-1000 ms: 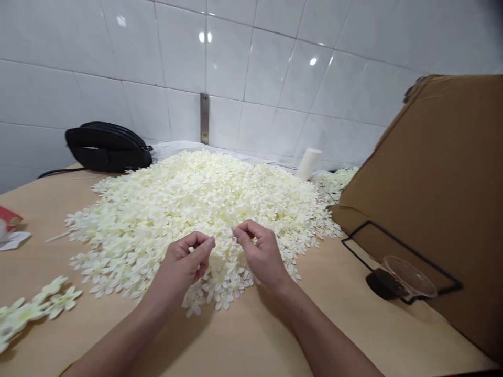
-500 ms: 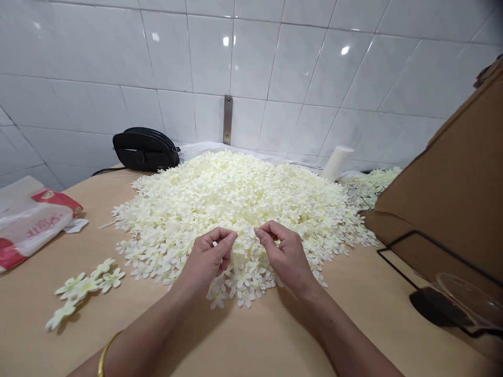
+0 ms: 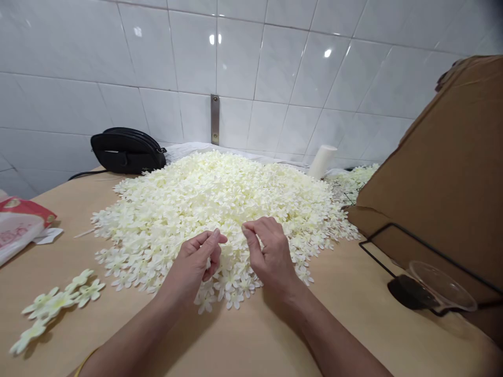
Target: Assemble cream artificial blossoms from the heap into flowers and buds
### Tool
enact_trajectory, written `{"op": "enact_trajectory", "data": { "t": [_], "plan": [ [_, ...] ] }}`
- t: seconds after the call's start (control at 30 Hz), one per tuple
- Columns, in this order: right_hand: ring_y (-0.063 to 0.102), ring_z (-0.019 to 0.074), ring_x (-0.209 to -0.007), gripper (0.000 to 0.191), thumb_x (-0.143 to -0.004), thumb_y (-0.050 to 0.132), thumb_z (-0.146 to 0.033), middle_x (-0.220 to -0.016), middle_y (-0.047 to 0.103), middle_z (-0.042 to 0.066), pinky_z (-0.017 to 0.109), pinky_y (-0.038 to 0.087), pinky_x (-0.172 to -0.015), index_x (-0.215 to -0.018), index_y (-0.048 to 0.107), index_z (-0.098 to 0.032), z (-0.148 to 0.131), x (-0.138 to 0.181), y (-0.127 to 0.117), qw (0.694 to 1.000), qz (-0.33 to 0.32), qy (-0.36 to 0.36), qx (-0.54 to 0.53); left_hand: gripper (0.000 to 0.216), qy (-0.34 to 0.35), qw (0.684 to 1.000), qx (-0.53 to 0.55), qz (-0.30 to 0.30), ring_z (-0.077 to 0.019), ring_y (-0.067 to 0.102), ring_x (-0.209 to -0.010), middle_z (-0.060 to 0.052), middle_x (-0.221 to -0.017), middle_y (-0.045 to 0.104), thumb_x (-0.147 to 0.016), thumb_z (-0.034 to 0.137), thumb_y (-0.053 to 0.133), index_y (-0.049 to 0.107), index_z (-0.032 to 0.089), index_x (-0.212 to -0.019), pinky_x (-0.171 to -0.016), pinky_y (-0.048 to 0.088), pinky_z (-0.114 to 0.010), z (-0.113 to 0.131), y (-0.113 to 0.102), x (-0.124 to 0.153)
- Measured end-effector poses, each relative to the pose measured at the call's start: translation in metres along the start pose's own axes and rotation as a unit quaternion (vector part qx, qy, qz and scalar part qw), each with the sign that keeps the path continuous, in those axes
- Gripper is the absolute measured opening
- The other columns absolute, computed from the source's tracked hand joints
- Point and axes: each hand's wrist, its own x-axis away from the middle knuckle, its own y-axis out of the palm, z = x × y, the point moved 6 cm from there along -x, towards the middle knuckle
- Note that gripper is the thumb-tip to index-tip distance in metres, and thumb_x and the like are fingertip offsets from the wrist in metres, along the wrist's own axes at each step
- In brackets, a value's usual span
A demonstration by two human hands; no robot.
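A wide heap of cream-white artificial flowers [image 3: 220,183] covers the middle of the table. Over its near edge my left hand [image 3: 198,256] is closed, thumb pressed against the forefinger. To the right of it my right hand [image 3: 269,251] is also closed in a pinch, thumb and fingertips together. A small gap lies between the two pinches. What the fingers hold, if anything, is too small to make out. Apart from the heap, a short cluster of joined flowers [image 3: 58,303] lies at the left.
A black bag [image 3: 128,151] and a red-and-white plastic packet [image 3: 23,222] sit on the left. At the right stand a cardboard box [image 3: 440,173], a black wire frame [image 3: 379,256] and glasses with a dark lens [image 3: 412,293]. A white cone-shaped spool [image 3: 323,162] is behind the heap.
The view has turned slightly right, so the surroundings shift left. Both hands stay pinched over the heap; the right hand has rolled, its back turned more upward.
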Motion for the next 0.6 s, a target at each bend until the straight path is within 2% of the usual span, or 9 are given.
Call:
{"op": "enact_trajectory", "data": {
  "t": [0.17, 0.33, 0.47, 0.6],
  "plan": [
    [0.046, 0.0177, -0.073, 0.02, -0.081, 0.044, -0.027, -0.072, 0.056, 0.005, 0.032, 0.036, -0.069, -0.078, 0.06, -0.016, -0.026, 0.007, 0.01, 0.994, -0.036, -0.097, -0.044, 0.029, -0.023, 0.999, 0.049, -0.004, -0.0033, 0.031, -0.039, 0.008, -0.048, 0.037, -0.068, 0.043, 0.062, 0.056, 0.015, -0.072, -0.037, 0.025, -0.014, -0.008, 0.003, -0.002],
    [0.048, 0.0178, -0.079, 0.027, -0.078, 0.047, -0.041, -0.084, 0.056, 0.007, 0.032, 0.037, -0.073, -0.072, 0.058, -0.017, -0.033, 0.011, 0.014, 0.989, -0.01, -0.148, -0.027, 0.031, -0.083, 0.993, 0.088, -0.012, -0.0102, 0.051, -0.056, 0.002, -0.059, 0.052, -0.067, 0.047, 0.062, 0.061, 0.017, -0.077, -0.047, 0.043, -0.017, -0.002, 0.015, -0.003],
    [0.047, 0.0174, -0.087, 0.017, -0.079, 0.046, -0.031, -0.098, 0.055, 0.006, 0.032, 0.035, -0.077, -0.077, 0.056, -0.018, -0.029, 0.01, 0.007, 0.989, 0.021, -0.144, -0.003, 0.031, -0.101, 0.99, 0.085, -0.04, -0.013, 0.053, -0.06, -0.001, -0.065, 0.057, -0.074, 0.047, 0.054, 0.064, 0.018, -0.079, -0.046, 0.045, -0.019, 0.011, 0.027, -0.008],
    [0.046, 0.0177, -0.086, 0.011, -0.075, 0.043, -0.015, -0.092, 0.055, 0.006, 0.032, 0.034, -0.077, -0.076, 0.054, -0.017, -0.017, 0.006, 0.001, 0.994, 0.048, -0.099, 0.008, 0.03, -0.041, 0.99, 0.093, -0.099, -0.0158, 0.055, -0.077, -0.004, -0.082, 0.061, -0.077, 0.044, 0.052, 0.064, 0.018, -0.086, -0.061, 0.047, -0.022, 0.017, 0.039, -0.012]
  ]
}}
